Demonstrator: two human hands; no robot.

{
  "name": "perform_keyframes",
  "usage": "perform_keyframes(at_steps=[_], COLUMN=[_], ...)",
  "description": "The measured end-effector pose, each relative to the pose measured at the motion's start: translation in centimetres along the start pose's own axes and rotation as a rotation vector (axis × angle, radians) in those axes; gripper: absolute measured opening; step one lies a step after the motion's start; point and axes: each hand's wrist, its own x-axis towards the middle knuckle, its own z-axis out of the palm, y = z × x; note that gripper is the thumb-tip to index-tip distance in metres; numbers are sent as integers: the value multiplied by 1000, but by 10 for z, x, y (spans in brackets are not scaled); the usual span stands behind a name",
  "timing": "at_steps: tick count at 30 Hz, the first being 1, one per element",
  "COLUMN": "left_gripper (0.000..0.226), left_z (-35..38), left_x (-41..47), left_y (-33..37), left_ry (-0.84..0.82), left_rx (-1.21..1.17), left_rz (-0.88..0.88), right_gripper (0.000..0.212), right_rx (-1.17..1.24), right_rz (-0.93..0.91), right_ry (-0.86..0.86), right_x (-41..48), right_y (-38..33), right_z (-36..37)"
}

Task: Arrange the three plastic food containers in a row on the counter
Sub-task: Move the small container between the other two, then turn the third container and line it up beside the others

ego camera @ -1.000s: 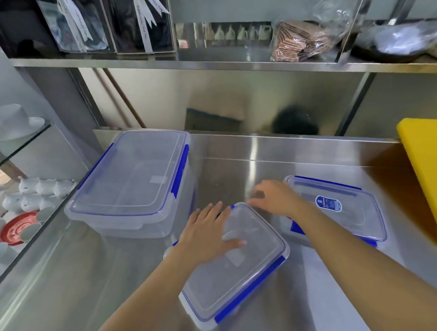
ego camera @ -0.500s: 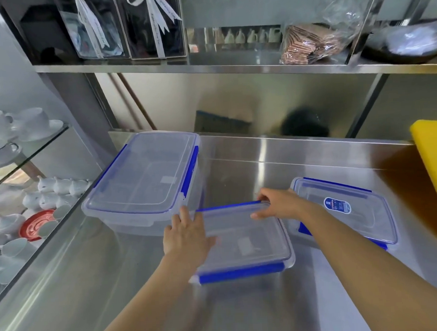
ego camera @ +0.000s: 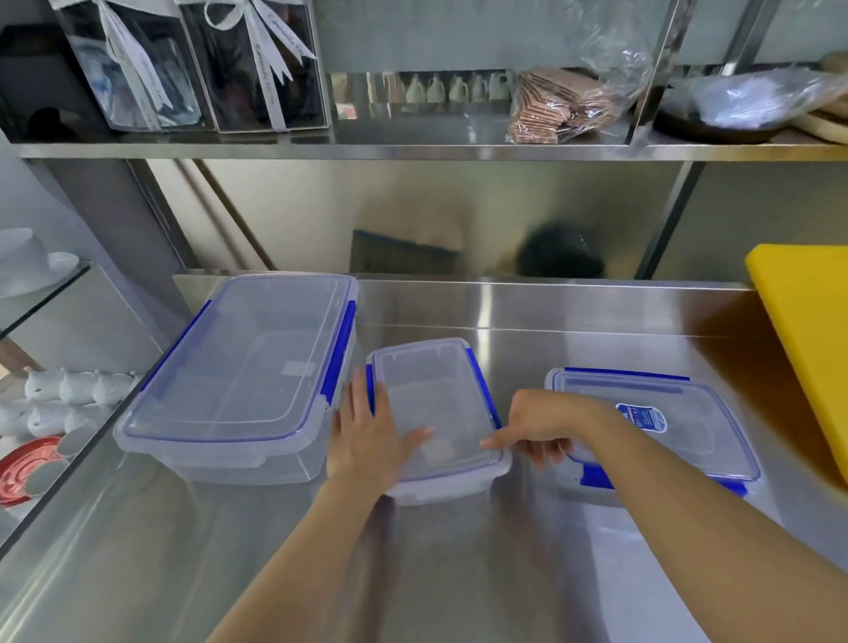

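Note:
Three clear plastic containers with blue clips stand on the steel counter (ego camera: 471, 562). The large container (ego camera: 240, 378) is at the left. The small container (ego camera: 430, 394) is in the middle, its long side pointing away from me. The flat container (ego camera: 684, 421) with a blue label lies at the right. My left hand (ego camera: 368, 435) lies flat on the small container's left side, thumb across the lid. My right hand (ego camera: 543, 428) pinches that container's near right corner with its fingertips and hides part of the flat container's left edge.
A yellow cutting board (ego camera: 826, 352) lies at the counter's right edge. White cups (ego camera: 51, 400) and a red saucer (ego camera: 20, 470) sit behind glass at the left. Above, a steel shelf (ego camera: 405, 149) carries gift boxes and bagged goods.
The small container has been turned from skewed, through lying crosswise, to lengthwise between the other two. Both hands stayed on it, the right shifting from its far edge to its near right corner.

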Motion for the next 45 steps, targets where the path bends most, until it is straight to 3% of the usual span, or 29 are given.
perform_keyframes(at_steps=[2, 3, 6, 8, 12, 17, 25, 29, 32, 35, 36, 38, 40, 45], left_gripper=[76, 77, 120, 125, 97, 78, 73, 73, 67, 45, 36, 23, 28, 25], left_z=[-2, 0, 13, 19, 17, 8, 18, 26, 19, 16, 16, 19, 28, 26], left_x=[-4, -8, -18, -14, 4, 38, 70, 62, 46, 14, 1, -23, -36, -49], left_y=[7, 11, 6, -7, -20, -11, -12, -7, 14, 48, 61, 88, 112, 153], left_ry=[98, 90, -105, -185, -141, -158, -50, 12, 147, 423, 432, 153, -173, -859], left_rx=[-65, -124, -83, 61, 143, 209, 327, 378, 225, -201, -385, -758, -950, -954], left_rz=[-68, -52, 88, 189, 269, 316, 361, 343, 344, 295, 223, -38, -261, -232], right_gripper=[56, 69, 123, 131, 120, 115, 99, 98, 96, 84, 80, 72, 66, 65], right_rx=[96, 186, 266, 166, 135, 67, -213, -216, -199, -80, -20, 62, 56, 84], right_rz=[-44, -96, -262, -285, -289, -230, -156, -173, -239, -238, -222, -178, -99, 168], right_ry=[156, 197, 13, -32, 133, 250, 424, 462, 515, 592, 606, 596, 566, 404], right_x=[4, 7, 12, 19, 38, 59, 81, 79, 65, 44, 36, 22, 12, 4], right_y=[1, 1, -5, -5, -4, -11, -19, -16, -11, 8, 19, 48, 81, 150], right_z=[6, 9, 21, 32, 46, 32, 25, 29, 18, -8, -17, -33, -44, -47])
